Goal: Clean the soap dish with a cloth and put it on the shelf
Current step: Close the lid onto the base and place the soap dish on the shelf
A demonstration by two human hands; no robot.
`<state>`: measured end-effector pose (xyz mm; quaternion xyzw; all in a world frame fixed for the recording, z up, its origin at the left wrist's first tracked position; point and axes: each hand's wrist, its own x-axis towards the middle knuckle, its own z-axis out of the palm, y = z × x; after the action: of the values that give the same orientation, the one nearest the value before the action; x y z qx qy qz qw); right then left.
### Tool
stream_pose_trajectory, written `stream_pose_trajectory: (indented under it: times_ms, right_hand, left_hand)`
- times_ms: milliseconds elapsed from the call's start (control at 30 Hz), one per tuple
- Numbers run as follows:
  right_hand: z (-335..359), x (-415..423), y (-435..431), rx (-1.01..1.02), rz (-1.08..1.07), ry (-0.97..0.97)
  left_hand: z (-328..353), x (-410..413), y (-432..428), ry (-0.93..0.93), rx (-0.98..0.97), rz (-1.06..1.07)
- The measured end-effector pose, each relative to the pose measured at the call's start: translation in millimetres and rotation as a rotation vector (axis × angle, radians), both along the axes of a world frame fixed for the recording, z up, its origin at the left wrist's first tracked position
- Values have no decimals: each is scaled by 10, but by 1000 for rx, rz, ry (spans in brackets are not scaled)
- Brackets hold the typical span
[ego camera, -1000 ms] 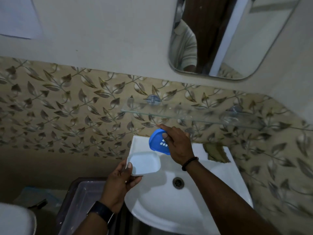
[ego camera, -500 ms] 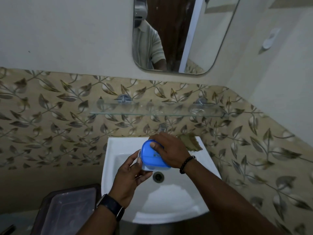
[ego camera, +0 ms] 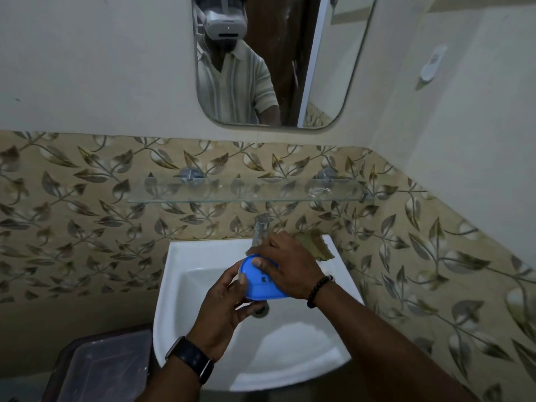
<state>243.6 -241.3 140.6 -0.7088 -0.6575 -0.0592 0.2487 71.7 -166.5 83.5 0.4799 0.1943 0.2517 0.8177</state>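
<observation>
I hold a blue soap dish (ego camera: pixel 262 285) over the white sink (ego camera: pixel 203 329) with both hands. Its blue slotted insert faces up, and a sliver of the white tray shows beneath it. My left hand (ego camera: pixel 229 309) grips the dish from below and the left. My right hand (ego camera: pixel 287 265) clamps the top, thumb pressed on the blue surface. A brownish cloth (ego camera: pixel 314 245) lies on the sink's back right corner, just behind my right hand. The glass shelf (ego camera: pixel 249 191) hangs on the tiled wall above the tap, with nothing on it.
A chrome tap (ego camera: pixel 261 227) stands at the back of the sink. A mirror (ego camera: pixel 278 59) hangs above the shelf. A dark bin with a clear lid (ego camera: pixel 104 369) sits lower left. A side wall closes in on the right.
A second ago the white tray and the blue insert were apart, one in each hand. They were brought together over the basin, and both hands now grip the joined dish. The view shifted left.
</observation>
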Motion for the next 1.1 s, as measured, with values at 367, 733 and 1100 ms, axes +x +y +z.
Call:
stream_pose_trajectory:
  times_ms: [367, 733, 1100]
  right_hand:
    - [454, 514, -377, -40, 103, 550]
    - [648, 602, -531, 288, 205, 326]
    - [567, 590, -522, 368, 142, 87]
  left_hand:
    - [487, 106, 147, -77, 495, 129]
    - [984, 168, 247, 39, 1216, 257]
    - [948, 212, 259, 111, 1378, 368]
